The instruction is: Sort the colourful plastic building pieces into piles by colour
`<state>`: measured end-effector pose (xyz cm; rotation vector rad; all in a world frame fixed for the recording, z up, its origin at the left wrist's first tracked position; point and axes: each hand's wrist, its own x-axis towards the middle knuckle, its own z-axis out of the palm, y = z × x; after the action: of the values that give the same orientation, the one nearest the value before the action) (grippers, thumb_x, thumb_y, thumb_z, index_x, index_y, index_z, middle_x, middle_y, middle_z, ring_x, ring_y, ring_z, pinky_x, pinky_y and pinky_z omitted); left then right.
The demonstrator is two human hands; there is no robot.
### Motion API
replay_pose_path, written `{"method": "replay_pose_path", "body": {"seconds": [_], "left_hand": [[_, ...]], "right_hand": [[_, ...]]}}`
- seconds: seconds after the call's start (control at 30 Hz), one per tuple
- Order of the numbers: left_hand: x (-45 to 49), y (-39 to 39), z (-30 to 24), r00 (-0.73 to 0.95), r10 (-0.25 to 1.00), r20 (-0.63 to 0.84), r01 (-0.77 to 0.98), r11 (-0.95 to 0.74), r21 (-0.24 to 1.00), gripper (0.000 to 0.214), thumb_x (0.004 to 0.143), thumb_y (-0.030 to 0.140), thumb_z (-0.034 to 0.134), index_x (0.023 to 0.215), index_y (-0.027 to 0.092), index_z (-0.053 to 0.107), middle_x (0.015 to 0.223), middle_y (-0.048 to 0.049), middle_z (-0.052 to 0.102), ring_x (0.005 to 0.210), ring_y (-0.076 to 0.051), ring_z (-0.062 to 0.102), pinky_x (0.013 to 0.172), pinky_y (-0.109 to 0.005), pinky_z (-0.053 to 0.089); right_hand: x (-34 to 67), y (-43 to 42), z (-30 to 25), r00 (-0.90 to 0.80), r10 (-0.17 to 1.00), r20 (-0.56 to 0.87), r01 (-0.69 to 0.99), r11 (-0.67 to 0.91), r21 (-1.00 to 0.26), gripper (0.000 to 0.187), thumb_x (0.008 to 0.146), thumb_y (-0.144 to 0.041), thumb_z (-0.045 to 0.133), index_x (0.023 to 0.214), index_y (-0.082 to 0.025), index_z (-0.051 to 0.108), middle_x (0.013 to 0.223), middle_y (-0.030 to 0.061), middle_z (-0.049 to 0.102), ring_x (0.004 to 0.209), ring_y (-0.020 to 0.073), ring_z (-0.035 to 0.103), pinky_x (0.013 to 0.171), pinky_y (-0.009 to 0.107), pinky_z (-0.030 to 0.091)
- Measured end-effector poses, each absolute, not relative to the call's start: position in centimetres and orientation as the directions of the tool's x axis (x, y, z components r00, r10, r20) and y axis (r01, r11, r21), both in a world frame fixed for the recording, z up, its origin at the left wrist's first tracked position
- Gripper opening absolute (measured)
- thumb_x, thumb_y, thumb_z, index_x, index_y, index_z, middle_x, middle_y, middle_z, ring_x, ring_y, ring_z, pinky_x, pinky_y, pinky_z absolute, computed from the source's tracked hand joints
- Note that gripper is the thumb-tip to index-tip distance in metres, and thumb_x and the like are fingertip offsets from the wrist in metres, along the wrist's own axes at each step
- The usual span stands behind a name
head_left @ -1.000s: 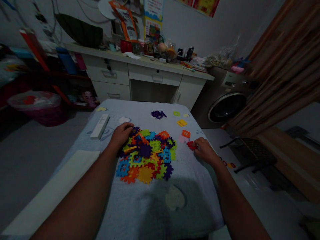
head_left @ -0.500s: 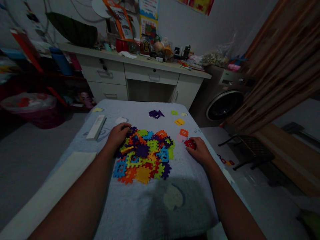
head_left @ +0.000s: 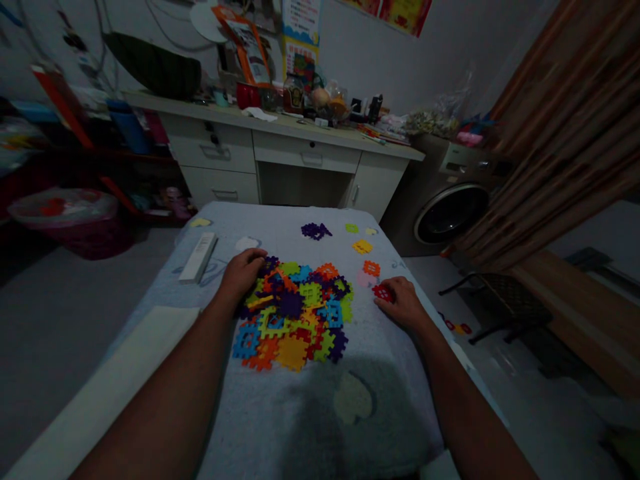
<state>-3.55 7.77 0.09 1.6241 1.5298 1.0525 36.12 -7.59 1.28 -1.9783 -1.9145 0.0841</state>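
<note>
My right hand (head_left: 403,303) has its thumb and fingers closed on a red interlocking plastic piece (head_left: 383,293), low over the cloth at the table's right side. Just beyond it lies an orange piece (head_left: 371,268), then a yellow piece (head_left: 363,247) and a green piece (head_left: 352,228) in a loose column. My left hand (head_left: 244,272) rests at the far left edge of a mixed pile of interlocking pieces (head_left: 291,304), fingers stretched out against a purple piece (head_left: 271,265); its fingertips are partly hidden. A small purple cluster (head_left: 315,231) sits apart behind the pile.
A pale cloth with heart shapes (head_left: 320,417) covers the table. On its left lies a long white box (head_left: 199,258). Behind stand a cluttered white desk (head_left: 305,150) and a washing machine (head_left: 450,193). A stool (head_left: 500,303) is at the right, a lined bin (head_left: 73,223) at the left.
The whole view has shifted slightly right and down. Both hands keep nearly the same places over the table, and the red piece stays in my right hand.
</note>
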Motion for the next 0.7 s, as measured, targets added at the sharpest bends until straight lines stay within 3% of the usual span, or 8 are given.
{"method": "replay_pose_path", "body": {"seconds": [0.13,0.3,0.43,0.6,0.7], "left_hand": [[-3.6,8.0,-0.1,-0.017,0.994,0.108,0.465,-0.088,0.881,0.036,0.07,0.034,0.051,0.097,0.02,0.071,0.088,-0.0024,0.073,0.081,-0.021,0.064,0.08,-0.031,0.05],[-3.7,8.4,-0.8,-0.038,0.994,0.103,0.443,-0.075,0.893,0.036,0.07,0.03,0.047,0.095,0.022,0.071,0.089,-0.0025,0.073,0.082,-0.022,0.064,0.079,-0.032,0.05],[-3.6,8.3,-0.9,-0.042,0.992,0.119,0.439,-0.089,0.894,0.037,0.071,0.03,0.045,0.096,0.021,0.071,0.089,-0.0032,0.072,0.08,-0.023,0.064,0.081,-0.034,0.049],[-3.6,8.1,-0.7,-0.041,0.99,0.132,0.449,-0.1,0.888,0.036,0.073,0.03,0.045,0.096,0.021,0.071,0.091,-0.0038,0.072,0.084,-0.023,0.064,0.083,-0.035,0.049],[-3.6,8.2,-0.7,-0.033,0.989,0.144,0.467,-0.112,0.877,0.035,0.074,0.032,0.046,0.096,0.022,0.072,0.092,-0.0037,0.073,0.084,-0.023,0.064,0.084,-0.034,0.048]], "right_hand": [[35.1,-6.1,3.1,0.031,0.963,0.269,0.953,0.052,-0.298,0.038,0.081,-0.039,0.066,0.111,-0.016,0.066,0.119,0.0143,0.057,0.112,0.0292,0.052,0.099,0.043,0.041],[31.2,-2.2,5.9,-0.208,0.97,0.123,0.888,0.24,-0.393,0.024,0.084,-0.025,0.063,0.106,-0.016,0.068,0.109,0.0101,0.066,0.103,0.0223,0.059,0.095,0.036,0.043],[28.4,0.7,6.5,-0.262,0.96,-0.096,0.885,0.199,-0.421,0.026,0.078,-0.012,0.063,0.103,-0.016,0.069,0.107,0.008,0.069,0.092,0.0179,0.061,0.082,0.028,0.045],[27.8,3.1,6.0,-0.253,0.928,-0.272,0.917,0.141,-0.374,0.017,0.068,-0.006,0.064,0.08,-0.016,0.07,0.08,0.0008,0.068,0.074,0.0146,0.057,0.066,0.024,0.04],[28.4,3.8,6.1,-0.239,0.92,-0.311,0.876,0.066,-0.478,0.014,0.066,-0.009,0.065,0.078,-0.017,0.068,0.07,-0.0028,0.064,0.066,0.0122,0.054,0.061,0.023,0.038]]}}
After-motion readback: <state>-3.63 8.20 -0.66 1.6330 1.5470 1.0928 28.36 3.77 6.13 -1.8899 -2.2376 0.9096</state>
